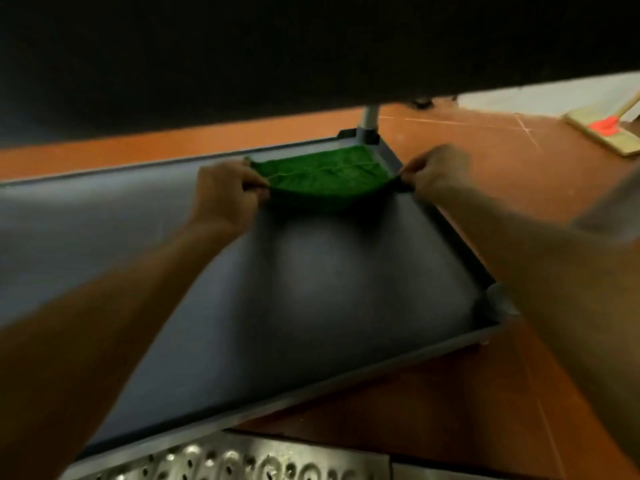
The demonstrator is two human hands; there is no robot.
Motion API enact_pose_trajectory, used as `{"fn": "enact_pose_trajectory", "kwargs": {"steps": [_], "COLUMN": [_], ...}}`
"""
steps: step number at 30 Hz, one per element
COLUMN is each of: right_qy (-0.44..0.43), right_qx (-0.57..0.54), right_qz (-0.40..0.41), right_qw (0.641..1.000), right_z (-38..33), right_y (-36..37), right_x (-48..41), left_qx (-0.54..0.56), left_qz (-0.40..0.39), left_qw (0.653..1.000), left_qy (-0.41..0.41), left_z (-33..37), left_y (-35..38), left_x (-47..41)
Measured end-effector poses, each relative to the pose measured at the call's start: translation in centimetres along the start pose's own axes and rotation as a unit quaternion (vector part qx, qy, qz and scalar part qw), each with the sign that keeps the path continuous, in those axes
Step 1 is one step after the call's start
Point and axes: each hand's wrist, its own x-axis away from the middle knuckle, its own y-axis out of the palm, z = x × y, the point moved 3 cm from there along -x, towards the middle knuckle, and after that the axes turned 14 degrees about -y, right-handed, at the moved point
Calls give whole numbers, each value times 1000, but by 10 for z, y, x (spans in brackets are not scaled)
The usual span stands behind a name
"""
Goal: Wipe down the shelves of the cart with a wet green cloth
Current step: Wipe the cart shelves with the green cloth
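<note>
The green cloth (323, 180) lies spread in the far right corner of the cart's grey lower shelf (263, 306). My left hand (225, 192) pinches the cloth's left edge. My right hand (434, 169) pinches its right edge by the shelf's raised rim. The cloth is stretched between both hands, its near edge sagging in a curve. The dark underside of the upper shelf (277, 46) fills the top of the view. The picture is motion-blurred.
A grey post (370, 120) rises from the shelf's far corner. The floor is orange-brown tile (467, 403). A broom head with a red part (604, 129) lies at the far right. A perforated metal floor grate (221, 459) sits just in front of the cart.
</note>
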Motion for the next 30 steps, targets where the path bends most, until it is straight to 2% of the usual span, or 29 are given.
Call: {"fn": "enact_pose_trajectory", "kwargs": {"steps": [2, 5, 7, 10, 19, 30], "right_qy": [17, 27, 36, 23, -37, -54], "right_qx": [-41, -37, -51, -43, -6, -24], "right_qz": [8, -12, 11, -2, -58, -93], "right_qw": [999, 999, 998, 999, 998, 994], "right_z": [5, 26, 39, 45, 35, 14], "right_y": [21, 45, 39, 42, 37, 30], "right_x": [50, 64, 55, 65, 98, 142], "left_qx": [-16, -47, -69, -114, -107, -104], "left_qz": [-46, -94, -93, -98, -76, -53], "left_qw": [999, 993, 991, 987, 989, 993], "left_qy": [-13, -56, -67, -61, -62, -23], "left_z": [-15, -40, -52, -60, -69, -73], "left_y": [22, 41, 37, 31, 16, 5], "left_x": [18, 36, 38, 50, 66, 89]}}
